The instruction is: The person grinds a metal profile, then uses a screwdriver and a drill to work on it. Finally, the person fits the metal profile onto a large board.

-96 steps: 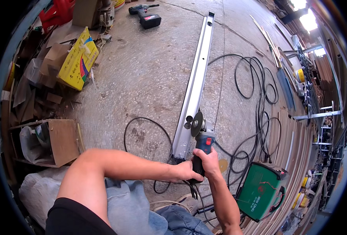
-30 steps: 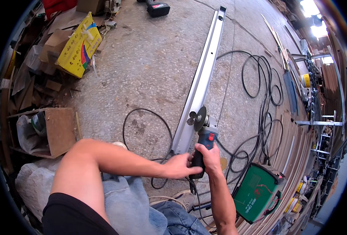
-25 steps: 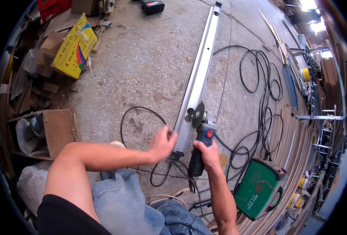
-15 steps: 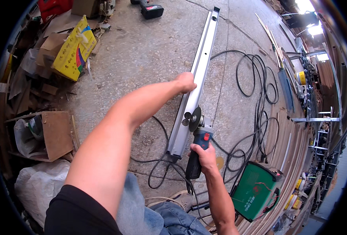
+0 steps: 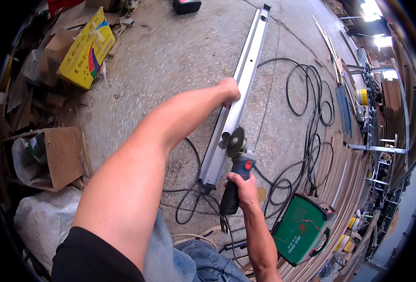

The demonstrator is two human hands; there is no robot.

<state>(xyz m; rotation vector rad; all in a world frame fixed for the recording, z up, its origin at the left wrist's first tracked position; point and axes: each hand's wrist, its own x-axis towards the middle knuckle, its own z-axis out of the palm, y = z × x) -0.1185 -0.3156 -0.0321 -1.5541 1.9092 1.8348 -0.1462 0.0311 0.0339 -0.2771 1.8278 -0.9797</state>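
Observation:
A long silver metal channel point(image 5: 235, 101) lies slanted on the floor in front of me, with round holes along it. My left hand point(image 5: 229, 91) is closed around its left edge, near the middle of its length. In my right hand point(image 5: 244, 189) is an angle grinder point(image 5: 243, 165), gripped by its dark rear body. The grinder's disc point(image 5: 236, 142) stands upright at the channel's right side, beside the dark round marks or holes in the lower part. Whether the disc touches the metal or turns, I cannot tell.
Black cables point(image 5: 306, 94) loop over the floor on the right, near a green machine point(image 5: 303, 230). Long strips point(image 5: 330, 183) lie stacked beyond it. Along the left are a yellow carton point(image 5: 86, 50), a wooden box point(image 5: 64, 157) and a white sack point(image 5: 46, 221). A dark battery-like block point(image 5: 187, 6) lies at the far edge.
The view has shifted slightly. Both hands keep their hold, and my left wrist looks a little more bent. The grinder's disc stays beside the same part of the channel.

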